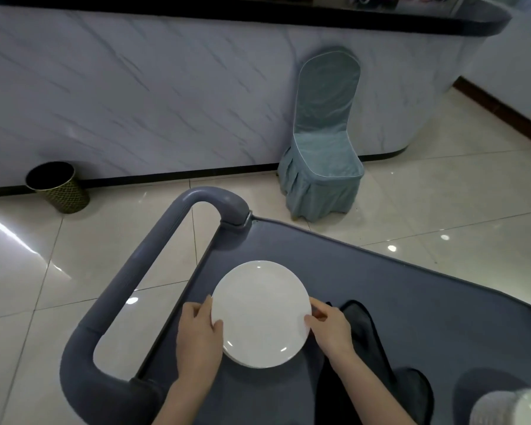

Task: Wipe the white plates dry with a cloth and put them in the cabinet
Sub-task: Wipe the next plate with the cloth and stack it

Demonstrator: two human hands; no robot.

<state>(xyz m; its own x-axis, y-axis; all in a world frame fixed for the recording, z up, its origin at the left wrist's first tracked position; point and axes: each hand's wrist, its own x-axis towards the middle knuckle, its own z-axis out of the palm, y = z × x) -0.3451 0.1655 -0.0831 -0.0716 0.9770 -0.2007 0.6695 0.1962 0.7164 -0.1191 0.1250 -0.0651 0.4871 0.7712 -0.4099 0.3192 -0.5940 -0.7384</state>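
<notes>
A round white plate lies over the grey cart top, and a second rim shows just under its lower left edge. My left hand grips the plate's left rim, thumb on top. On the right rim my right hand pinches the edge with thumb and fingers. A dark grey cloth lies on the cart just right of the plate, partly under my right wrist. No cabinet is in view.
The cart's thick grey handle loops out at the left. A chair in a teal cover stands by the marble counter front. A dark waste bin sits on the tiled floor at left. Blurred pale ware shows bottom right.
</notes>
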